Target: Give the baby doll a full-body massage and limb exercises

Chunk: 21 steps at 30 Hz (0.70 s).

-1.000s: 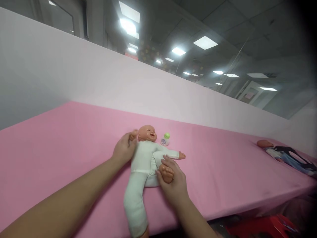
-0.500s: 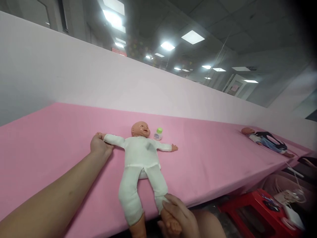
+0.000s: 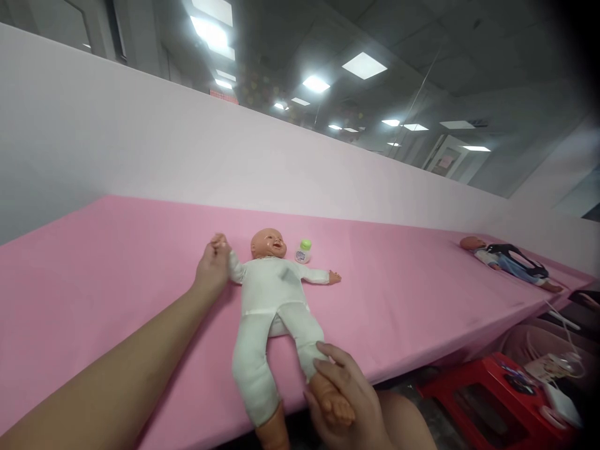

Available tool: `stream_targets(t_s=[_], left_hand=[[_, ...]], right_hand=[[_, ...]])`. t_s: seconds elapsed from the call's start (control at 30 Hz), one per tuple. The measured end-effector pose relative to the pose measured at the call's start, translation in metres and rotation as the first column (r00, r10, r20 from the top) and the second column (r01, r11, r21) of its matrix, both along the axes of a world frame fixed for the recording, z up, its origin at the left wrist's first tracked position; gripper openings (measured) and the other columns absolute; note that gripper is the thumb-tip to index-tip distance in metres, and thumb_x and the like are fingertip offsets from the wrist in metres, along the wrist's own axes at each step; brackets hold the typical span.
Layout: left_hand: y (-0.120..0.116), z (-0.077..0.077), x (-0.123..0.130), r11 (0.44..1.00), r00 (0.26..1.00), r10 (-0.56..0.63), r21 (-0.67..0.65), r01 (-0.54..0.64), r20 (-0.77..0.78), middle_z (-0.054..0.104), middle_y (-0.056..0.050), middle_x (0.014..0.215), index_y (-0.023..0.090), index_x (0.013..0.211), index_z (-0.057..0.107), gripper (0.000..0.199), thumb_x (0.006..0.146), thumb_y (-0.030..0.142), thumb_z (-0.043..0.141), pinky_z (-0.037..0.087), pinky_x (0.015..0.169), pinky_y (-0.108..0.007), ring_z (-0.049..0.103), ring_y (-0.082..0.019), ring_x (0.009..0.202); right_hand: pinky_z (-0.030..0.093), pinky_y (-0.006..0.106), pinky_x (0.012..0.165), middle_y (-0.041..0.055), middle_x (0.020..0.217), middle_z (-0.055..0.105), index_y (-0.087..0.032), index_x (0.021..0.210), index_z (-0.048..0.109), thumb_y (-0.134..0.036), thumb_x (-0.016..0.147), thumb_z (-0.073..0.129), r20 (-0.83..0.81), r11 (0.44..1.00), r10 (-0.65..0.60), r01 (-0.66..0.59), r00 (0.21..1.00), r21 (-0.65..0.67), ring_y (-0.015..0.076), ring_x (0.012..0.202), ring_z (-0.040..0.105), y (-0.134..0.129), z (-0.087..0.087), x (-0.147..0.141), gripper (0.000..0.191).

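A baby doll (image 3: 269, 287) with a white cloth body lies on its back on the pink-covered table (image 3: 398, 300). My left hand (image 3: 213, 265) is closed around the doll's hand and forearm on the left side, and that arm is bent upward. My right hand (image 3: 349, 387) wraps round the doll's lower leg on the right, with the small bare foot showing between thumb and fingers. The doll's other leg hangs past the table's front edge. Beside its head stands a small clear bottle (image 3: 304, 252) with a lime-green cap.
A second doll (image 3: 510, 261) in blue clothing with a black strap lies at the table's far right. Below the edge is a red plastic stool (image 3: 497, 400) with small items on it. A pale wall (image 3: 290, 162) runs along the back.
My left hand has lifted the doll's arm from stretched outward to bent up and closer to its head. The doll's leg in my right hand has shifted slightly up and right.
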<state>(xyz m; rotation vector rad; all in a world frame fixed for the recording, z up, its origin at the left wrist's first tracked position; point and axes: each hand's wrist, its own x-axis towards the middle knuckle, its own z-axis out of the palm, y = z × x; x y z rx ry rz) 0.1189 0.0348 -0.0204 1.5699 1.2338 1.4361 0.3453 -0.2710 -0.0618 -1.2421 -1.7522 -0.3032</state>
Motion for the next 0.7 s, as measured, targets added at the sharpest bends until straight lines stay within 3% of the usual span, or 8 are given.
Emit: stream_targets(t_s=[0.07, 0.13, 0.23, 0.37, 0.43, 0.7], left_hand=[[-0.01, 0.002, 0.0, 0.993, 0.937, -0.025, 0.102, 0.065, -0.35, 0.068, -0.009, 0.11, 0.028, 0.126, 0.058, 0.045, 0.096, 0.059, 0.048, 0.05, 0.083, -0.041, 0.065, -0.03, 0.1], [-0.018, 0.003, 0.002, 0.976, 0.816, -0.047, 0.146, 0.159, -0.577, 0.067, -0.01, 0.108, 0.029, 0.132, 0.06, 0.048, 0.097, 0.059, 0.048, 0.047, 0.082, -0.04, 0.064, -0.031, 0.099], [-0.023, 0.005, 0.007, 0.957, 0.68, -0.008, 0.191, 0.218, -0.733, 0.065, -0.011, 0.104, 0.03, 0.134, 0.063, 0.05, 0.098, 0.06, 0.046, 0.046, 0.081, -0.041, 0.062, -0.033, 0.099], [-0.021, 0.004, 0.014, 0.924, 0.527, 0.041, 0.233, 0.303, -0.849, 0.063, -0.011, 0.094, 0.029, 0.117, 0.071, 0.043, 0.097, 0.059, 0.047, 0.044, 0.084, -0.043, 0.06, -0.032, 0.094], [-0.02, 0.003, 0.016, 0.911, 0.499, 0.043, 0.239, 0.335, -0.866, 0.062, -0.01, 0.092, 0.03, 0.112, 0.072, 0.04, 0.097, 0.057, 0.048, 0.043, 0.085, -0.043, 0.059, -0.032, 0.093], [-0.02, -0.005, 0.017, 0.888, 0.506, 0.058, 0.276, 0.367, -0.86, 0.064, -0.011, 0.094, 0.031, 0.107, 0.073, 0.035, 0.099, 0.054, 0.049, 0.041, 0.081, -0.043, 0.056, -0.032, 0.091]], right_hand=[[0.065, 0.041, 0.094, 0.0138, 0.133, 0.065, -0.022, 0.126, 0.063, -0.017, 0.084, 0.071, -0.023, 1.0, -0.008, 0.008, 1.0, -0.002, 0.0297, 0.115, 0.07, 0.009, 0.016, -0.002, 0.044], [0.063, 0.041, 0.097, 0.0133, 0.137, 0.063, -0.024, 0.125, 0.064, -0.017, 0.087, 0.07, -0.051, 0.999, 0.004, -0.005, 0.999, -0.032, 0.0288, 0.118, 0.069, 0.022, 0.029, -0.003, 0.04], [0.061, 0.043, 0.1, 0.0135, 0.138, 0.061, -0.024, 0.125, 0.064, -0.019, 0.089, 0.069, -0.103, 0.999, 0.015, -0.02, 0.995, -0.048, 0.0281, 0.122, 0.066, 0.046, 0.043, -0.003, 0.037], [0.06, 0.045, 0.102, 0.0136, 0.137, 0.064, -0.022, 0.125, 0.065, -0.023, 0.089, 0.07, -0.123, 0.999, 0.013, -0.018, 0.992, -0.037, 0.0291, 0.124, 0.065, 0.081, 0.052, -0.004, 0.036], [0.059, 0.045, 0.103, 0.0134, 0.136, 0.064, -0.022, 0.124, 0.067, -0.023, 0.088, 0.07, -0.123, 0.997, 0.012, -0.02, 0.992, -0.07, 0.0293, 0.124, 0.065, 0.098, 0.053, -0.005, 0.036], [0.06, 0.046, 0.097, 0.0085, 0.124, 0.071, -0.024, 0.115, 0.071, -0.022, 0.089, 0.067, -0.053, 0.942, -0.04, 0.02, 0.998, -0.336, 0.0296, 0.119, 0.068, 0.145, 0.055, -0.02, 0.027]])
